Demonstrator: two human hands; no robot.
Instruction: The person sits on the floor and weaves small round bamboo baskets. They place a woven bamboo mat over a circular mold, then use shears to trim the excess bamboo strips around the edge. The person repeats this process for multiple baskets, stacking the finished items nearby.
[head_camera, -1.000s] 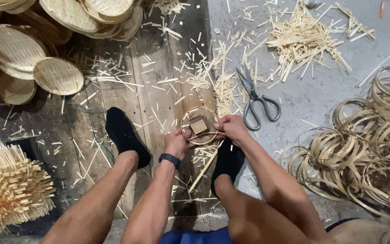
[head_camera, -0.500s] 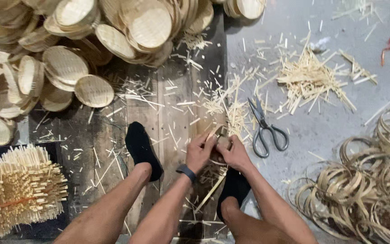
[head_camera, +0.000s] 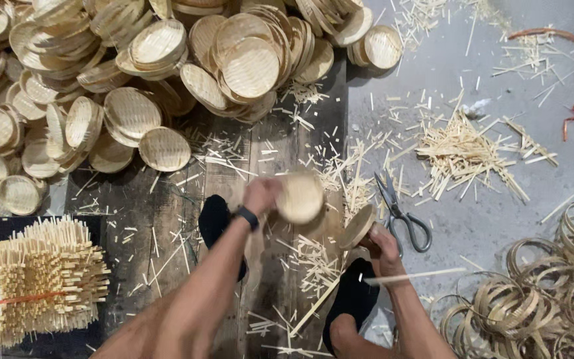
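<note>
2 hands busy: left hand (head_camera: pixel 260 195) grips small woven bamboo tray (head_camera: pixel 299 197), raised mid-scene above plank floor (head_camera: pixel 167 219), blurred. Right hand (head_camera: pixel 383 242) closed around tilted round piece (head_camera: pixel 357 227) plus thin stick (head_camera: pixel 413 275). Step looks like finished tray leaving; next calls for clean toss toward far-left pile (head_camera: pixel 134 73). Scissors (head_camera: pixel 400 213) right.

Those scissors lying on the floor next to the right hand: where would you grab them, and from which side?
Take the scissors by the grey loop handles, which lie at the near end, toward the person, beside the right hand. The closed blades point away, toward the pile of bamboo offcuts. Coming from the near right side probably keeps fingers off the tips, and the loops give a ready grip.
</note>
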